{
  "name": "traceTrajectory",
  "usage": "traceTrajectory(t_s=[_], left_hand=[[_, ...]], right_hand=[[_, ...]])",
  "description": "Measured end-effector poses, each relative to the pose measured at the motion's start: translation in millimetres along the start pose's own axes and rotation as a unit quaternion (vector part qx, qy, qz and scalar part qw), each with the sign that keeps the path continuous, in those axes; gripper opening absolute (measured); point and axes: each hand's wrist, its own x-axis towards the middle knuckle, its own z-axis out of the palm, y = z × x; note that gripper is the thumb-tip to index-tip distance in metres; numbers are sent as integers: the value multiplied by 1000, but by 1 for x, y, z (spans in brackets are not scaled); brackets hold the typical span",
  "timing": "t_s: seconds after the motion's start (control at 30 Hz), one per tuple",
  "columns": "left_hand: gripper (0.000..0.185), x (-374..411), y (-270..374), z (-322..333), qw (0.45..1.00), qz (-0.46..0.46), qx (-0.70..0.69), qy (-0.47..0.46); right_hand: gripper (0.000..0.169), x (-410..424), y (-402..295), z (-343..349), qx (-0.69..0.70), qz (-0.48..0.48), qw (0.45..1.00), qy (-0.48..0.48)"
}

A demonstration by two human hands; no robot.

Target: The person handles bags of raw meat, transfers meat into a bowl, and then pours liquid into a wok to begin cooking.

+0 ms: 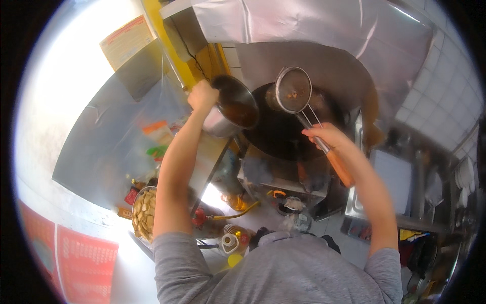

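Note:
My left hand [204, 95] grips the rim side of a steel pot [224, 123], which is tilted to the right and holds dark liquid. My right hand [324, 136] is closed around the metal shank of a round wire-mesh strainer [293, 91] with a wooden handle [340, 169]. Small brown bits lie in the mesh. Strainer and pot are both raised over a large dark wok [281, 142] on the stove; haze blurs the wok's contents.
A metal work surface [95, 152] at left bears packets and a bowl of sliced food [144, 214]. Below the stove are a gas valve with a yellow hose [237, 214] and a plastic jug [229, 243]. A white board [391, 182] lies on the right counter.

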Motion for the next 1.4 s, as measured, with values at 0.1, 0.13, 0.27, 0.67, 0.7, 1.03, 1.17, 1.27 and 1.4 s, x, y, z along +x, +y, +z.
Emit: traceTrajectory(t_s=[0.1, 0.13, 0.27, 0.67, 0.7, 1.03, 1.17, 1.27, 1.4], left_hand=[[24, 2, 3, 10, 999, 20, 9, 23], [24, 2, 5, 11, 999, 26, 12, 20], [23, 2, 16, 21, 998, 60, 18, 32], [19, 5, 35, 34, 991, 114, 48, 56], [19, 5, 36, 34, 990, 117, 48, 56], [17, 7, 38, 40, 978, 172, 78, 84], [15, 9, 37, 46, 965, 212, 95, 118], [13, 13, 37, 52, 957, 233, 107, 134], [11, 17, 34, 58, 941, 265, 122, 170]], right_hand=[[16, -11, 19, -20, -23, 1, 998, 56], [15, -22, 20, -20, -24, -14, 995, 95], [16, -26, 50, -50, -9, -23, 992, 125], [28, -43, 75, -77, 29, -7, 987, 157], [28, -44, 75, -77, 27, -4, 987, 156], [27, -44, 74, -79, 42, 4, 983, 176], [28, -40, 79, -83, 50, 10, 985, 168], [30, -39, 81, -86, 46, 20, 987, 150], [30, -42, 78, -79, 56, 16, 982, 179]])
